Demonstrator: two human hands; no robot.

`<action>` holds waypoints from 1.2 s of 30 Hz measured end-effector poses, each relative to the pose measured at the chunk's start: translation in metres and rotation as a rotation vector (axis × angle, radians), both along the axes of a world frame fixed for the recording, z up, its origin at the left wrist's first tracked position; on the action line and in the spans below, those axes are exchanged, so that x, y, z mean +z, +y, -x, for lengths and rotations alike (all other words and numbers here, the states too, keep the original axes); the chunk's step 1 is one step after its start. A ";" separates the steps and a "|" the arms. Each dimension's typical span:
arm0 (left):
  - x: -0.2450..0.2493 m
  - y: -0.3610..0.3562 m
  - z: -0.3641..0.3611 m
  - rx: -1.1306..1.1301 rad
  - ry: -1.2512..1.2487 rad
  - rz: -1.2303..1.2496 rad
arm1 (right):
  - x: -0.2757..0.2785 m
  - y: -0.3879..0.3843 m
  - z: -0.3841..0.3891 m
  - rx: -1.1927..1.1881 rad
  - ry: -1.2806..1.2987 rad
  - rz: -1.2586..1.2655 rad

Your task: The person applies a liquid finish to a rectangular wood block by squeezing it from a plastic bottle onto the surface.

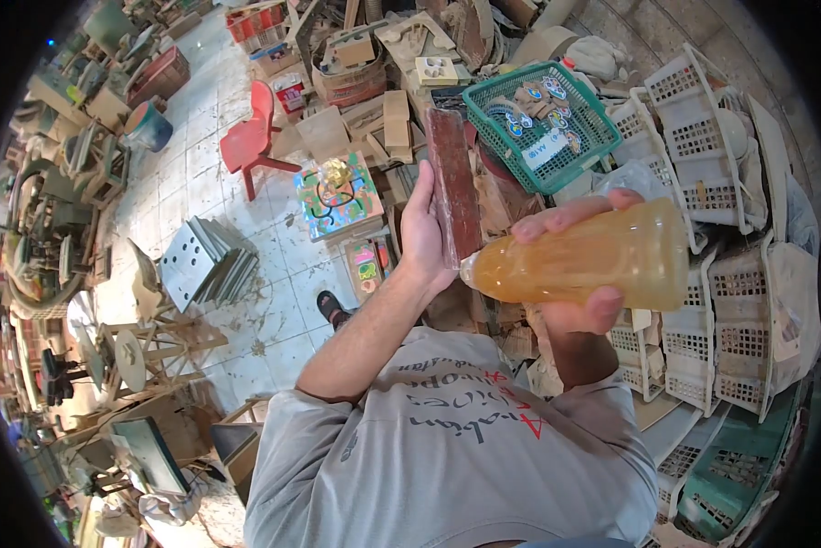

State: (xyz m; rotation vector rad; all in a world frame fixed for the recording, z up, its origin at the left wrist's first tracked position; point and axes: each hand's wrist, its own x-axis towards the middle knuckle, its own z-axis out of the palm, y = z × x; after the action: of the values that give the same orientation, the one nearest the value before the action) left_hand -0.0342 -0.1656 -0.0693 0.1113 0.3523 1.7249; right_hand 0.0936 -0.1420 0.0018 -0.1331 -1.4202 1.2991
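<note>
My left hand (421,233) holds a long reddish-brown block (453,187) upright in the view, its palm and thumb along the block's left side. Its other fingers are mostly hidden behind the block. My right hand (570,310) is wrapped round a bottle of amber, cloudy liquid (584,260). The bottle lies sideways, with its pale nozzle pointing left at the lower end of the block. Nozzle and block look very close; whether they touch I cannot tell.
A green basket (484,93) with small painted pieces stands beyond the block. White crates (698,137) are stacked at the right. A red chair (257,132), a colourful low table (365,212) and stacked grey panels (196,265) stand at the left. Wood scraps (395,123) lie ahead.
</note>
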 end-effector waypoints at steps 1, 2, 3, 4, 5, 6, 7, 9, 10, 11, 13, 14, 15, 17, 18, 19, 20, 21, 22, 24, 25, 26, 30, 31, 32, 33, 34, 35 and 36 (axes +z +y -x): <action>0.002 0.000 -0.002 -0.023 -0.011 -0.027 | -0.001 -0.001 0.003 0.055 -0.013 -0.071; 0.006 -0.001 -0.004 -0.025 -0.009 -0.027 | 0.001 -0.002 0.005 0.053 -0.010 -0.072; 0.009 -0.002 -0.007 -0.042 -0.012 -0.016 | 0.005 -0.003 0.007 0.016 -0.032 -0.050; 0.012 -0.004 -0.010 -0.060 -0.017 -0.003 | 0.007 -0.003 0.009 -0.023 -0.054 -0.028; 0.015 -0.005 -0.013 -0.065 -0.015 -0.004 | 0.007 0.000 0.011 -0.028 -0.053 -0.028; 0.017 -0.006 -0.016 -0.070 -0.021 0.005 | 0.008 0.006 0.014 -0.037 -0.029 -0.037; 0.019 -0.007 -0.018 -0.075 -0.027 0.012 | 0.009 0.014 0.019 -0.046 -0.004 -0.046; 0.017 -0.006 -0.022 -0.047 0.008 0.036 | 0.011 0.029 0.027 -0.072 0.032 -0.073; 0.016 -0.006 -0.023 -0.014 0.041 0.061 | 0.012 0.038 0.032 -0.092 0.066 -0.098; 0.015 -0.010 -0.022 -0.041 0.071 0.020 | 0.013 0.046 0.036 -0.073 0.105 -0.123; 0.000 -0.011 -0.021 -0.081 0.076 0.030 | 0.019 0.060 0.045 -0.112 0.125 -0.139; -0.002 -0.012 -0.022 -0.118 0.076 0.046 | 0.021 0.066 0.050 -0.148 0.140 -0.148; 0.000 -0.012 -0.024 -0.106 0.062 0.092 | 0.026 0.072 0.057 -0.221 0.163 -0.136; -0.001 -0.015 -0.025 -0.131 0.062 0.099 | 0.032 0.092 0.062 -0.269 0.158 -0.194; -0.002 -0.016 -0.024 -0.149 0.061 0.108 | 0.035 0.098 0.062 -0.311 0.151 -0.249; -0.002 -0.017 -0.024 -0.151 0.065 0.105 | 0.039 0.100 0.061 -0.296 0.207 -0.250; -0.002 -0.018 -0.024 -0.150 0.078 0.117 | 0.042 0.099 0.059 -0.295 0.211 -0.252; -0.002 -0.018 -0.023 -0.146 0.088 0.132 | 0.044 0.096 0.056 -0.261 0.225 -0.222; -0.002 -0.018 -0.022 -0.145 0.086 0.132 | 0.044 0.092 0.053 -0.228 0.236 -0.191; -0.003 -0.017 -0.020 -0.177 0.094 0.089 | 0.040 0.086 0.056 -0.224 0.215 -0.178; -0.002 -0.016 -0.020 -0.182 0.095 0.087 | 0.038 0.085 0.056 -0.219 0.198 -0.169; -0.002 -0.016 -0.020 -0.185 0.098 0.092 | 0.036 0.088 0.055 -0.224 0.199 -0.171; 0.002 -0.017 -0.023 -0.198 0.093 0.149 | 0.033 0.094 0.052 -0.302 0.144 -0.228; 0.001 -0.016 -0.023 -0.201 0.093 0.148 | 0.035 0.093 0.051 -0.295 0.154 -0.172; -0.001 -0.014 -0.023 -0.206 0.096 0.128 | 0.037 0.089 0.052 -0.296 0.153 -0.172; -0.003 -0.014 -0.024 -0.213 0.097 0.111 | 0.038 0.082 0.055 -0.244 0.188 -0.179; -0.003 -0.015 -0.024 -0.216 0.096 0.115 | 0.039 0.077 0.056 -0.193 0.223 -0.183; -0.003 -0.014 -0.024 -0.215 0.087 0.099 | 0.037 0.080 0.055 -0.199 0.222 -0.180; -0.002 -0.014 -0.023 -0.213 0.079 0.080 | 0.034 0.086 0.055 -0.255 0.175 -0.223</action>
State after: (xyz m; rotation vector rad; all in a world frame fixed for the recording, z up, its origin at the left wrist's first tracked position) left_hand -0.0114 -0.1799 -0.0709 0.1536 0.4518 1.4973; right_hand 0.0383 -0.0560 0.0355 -0.0474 -1.3394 0.9152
